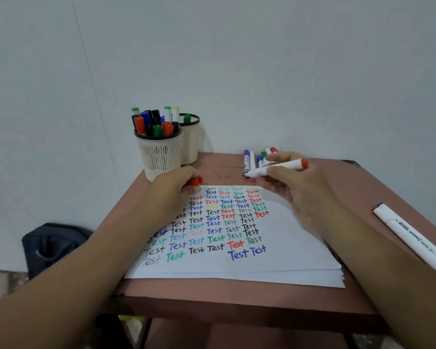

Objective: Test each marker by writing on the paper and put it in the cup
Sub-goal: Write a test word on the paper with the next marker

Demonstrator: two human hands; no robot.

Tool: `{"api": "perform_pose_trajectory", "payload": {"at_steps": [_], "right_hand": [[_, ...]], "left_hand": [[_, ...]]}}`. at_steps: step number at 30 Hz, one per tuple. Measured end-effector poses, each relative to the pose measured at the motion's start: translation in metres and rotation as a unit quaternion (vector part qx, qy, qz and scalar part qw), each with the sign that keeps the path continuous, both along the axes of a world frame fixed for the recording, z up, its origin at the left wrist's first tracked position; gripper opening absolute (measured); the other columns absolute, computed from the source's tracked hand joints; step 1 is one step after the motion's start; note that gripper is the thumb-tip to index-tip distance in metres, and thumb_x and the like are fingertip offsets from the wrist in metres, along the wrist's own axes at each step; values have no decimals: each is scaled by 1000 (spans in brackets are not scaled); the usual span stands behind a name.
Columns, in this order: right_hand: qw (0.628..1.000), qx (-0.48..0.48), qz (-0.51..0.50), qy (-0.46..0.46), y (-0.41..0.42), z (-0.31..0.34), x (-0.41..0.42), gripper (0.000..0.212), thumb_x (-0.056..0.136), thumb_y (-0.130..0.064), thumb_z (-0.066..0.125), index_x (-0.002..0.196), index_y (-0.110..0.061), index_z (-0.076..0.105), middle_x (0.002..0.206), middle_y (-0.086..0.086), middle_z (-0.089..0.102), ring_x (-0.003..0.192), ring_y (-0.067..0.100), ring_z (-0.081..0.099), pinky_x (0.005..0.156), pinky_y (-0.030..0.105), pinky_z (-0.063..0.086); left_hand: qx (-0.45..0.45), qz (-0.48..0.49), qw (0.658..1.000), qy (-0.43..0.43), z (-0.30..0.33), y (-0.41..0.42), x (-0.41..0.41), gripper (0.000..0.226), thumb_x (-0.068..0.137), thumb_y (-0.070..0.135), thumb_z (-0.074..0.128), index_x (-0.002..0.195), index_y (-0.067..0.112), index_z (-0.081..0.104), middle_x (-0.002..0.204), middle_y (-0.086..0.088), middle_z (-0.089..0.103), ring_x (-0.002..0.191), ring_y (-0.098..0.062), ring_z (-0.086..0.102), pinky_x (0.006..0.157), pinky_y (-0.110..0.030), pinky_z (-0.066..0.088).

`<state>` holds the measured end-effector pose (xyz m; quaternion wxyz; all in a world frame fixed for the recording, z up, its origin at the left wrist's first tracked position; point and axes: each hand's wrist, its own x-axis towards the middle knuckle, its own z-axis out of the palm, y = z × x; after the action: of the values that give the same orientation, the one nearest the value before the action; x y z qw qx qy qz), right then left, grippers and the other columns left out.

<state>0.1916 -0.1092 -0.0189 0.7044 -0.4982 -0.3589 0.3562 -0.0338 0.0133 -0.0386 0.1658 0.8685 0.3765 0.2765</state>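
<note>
- Filling the paper (275, 250) are many rows of "Test".
- Right hand (295, 187) grips an uncapped red marker (277, 168); left hand (176, 182) pinches its cap (194, 181).
- Untested markers (258, 159) lie at one o'clock.
- Cup (159, 154) at eleven o'clock is nearly full.

Cups (159, 152) far left, loose markers (259, 159) probably behind paper (237, 248)

plain pale wall (237, 59) behind a reddish-brown table (237, 298), dark bag (53, 245) on patterned floor (0, 285)
</note>
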Motion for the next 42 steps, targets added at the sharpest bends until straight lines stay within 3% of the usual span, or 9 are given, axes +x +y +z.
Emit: {"api": "perform_pose_trajectory", "payload": {"at_steps": [4,9,13,21,31,39,42], "right_hand": [[997,-6,8,-76,11,14,-12,17,85,6,77,94,-3,67,107,30,70,96,41,75,90,45,62],[989,-22,33,-145,24,22,-29,19,83,6,79,85,-7,66,77,8,73,83,30,78,84,43,64],[981,-34,39,-185,29,19,-34,18,81,3,82,86,-8,69,88,18,75,87,32,78,86,47,63],[977,-37,66,-199,38,14,-44,17,79,4,83,86,-5,70,102,25,71,91,30,77,81,39,64],[972,-34,89,-213,46,15,-48,17,82,2,82,90,-3,67,101,25,71,89,31,78,78,39,65],[967,-66,85,-231,46,7,-43,20,80,-5,85,91,-4,68,97,20,74,85,30,78,81,43,65],[934,-88,64,-341,47,18,-37,21,73,-20,92,82,-15,73,88,1,78,80,13,76,72,24,60]], "left_hand": [[-16,-19,1000,-2,1,1,-2,21,99,27,61,119,31,64,101,15,63,88,5,54,64,-6,33],[-1,-35,999,-10,3,-1,-5,25,100,27,61,123,33,65,96,22,61,80,14,51,67,1,35],[-13,-49,998,-26,1,0,-5,22,99,25,62,119,32,67,88,24,61,85,16,53,68,0,36],[-2,-57,998,-29,1,2,-5,16,101,24,58,110,33,66,88,18,63,86,10,53,66,-5,37],[21,-34,999,-11,-4,6,-5,14,105,23,47,108,25,61,87,9,58,76,-3,49,62,-15,32],[5,-58,998,-1,-11,13,-3,14,105,22,47,102,23,61,88,3,61,82,-10,52,73,-32,44],[8,-57,998,-18,-8,12,-3,12,104,23,50,100,27,61,90,6,62,85,-10,54,76,-30,46]]}}
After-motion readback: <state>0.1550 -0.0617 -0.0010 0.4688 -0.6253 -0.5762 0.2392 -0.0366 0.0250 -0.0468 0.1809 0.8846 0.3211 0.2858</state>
